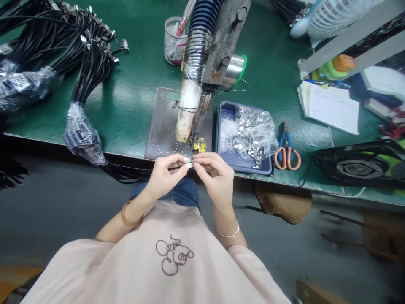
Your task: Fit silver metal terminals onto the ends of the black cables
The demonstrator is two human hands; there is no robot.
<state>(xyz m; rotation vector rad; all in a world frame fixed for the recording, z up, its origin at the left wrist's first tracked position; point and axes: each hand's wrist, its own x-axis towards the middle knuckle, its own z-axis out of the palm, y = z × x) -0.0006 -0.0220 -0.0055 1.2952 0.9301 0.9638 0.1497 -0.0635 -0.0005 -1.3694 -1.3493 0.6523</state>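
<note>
My left hand [166, 175] pinches a thin black cable [174, 168] near its end, with white coverings on the fingertips. Fingertip to fingertip with it, my right hand [217, 171] is closed in a pinch at the cable's end; whatever small piece it holds is hidden. Just beyond the fingers, a small yellow piece [200, 145] sits beneath the metal tip of a fixed soldering tool [202, 112]. A wrapped bundle of black cables [84, 133] lies at the left, its lower strands hanging over the table edge toward my left hand.
A blue tray [221, 162] with a bag of small metal connectors [253, 131] stands to the right, beside orange-handled scissors [287, 152]. A ribbed hose [202, 25] ends above a dark plate [158, 126]. Behind are a solder wire spool [236, 72] and a plastic cup [174, 46].
</note>
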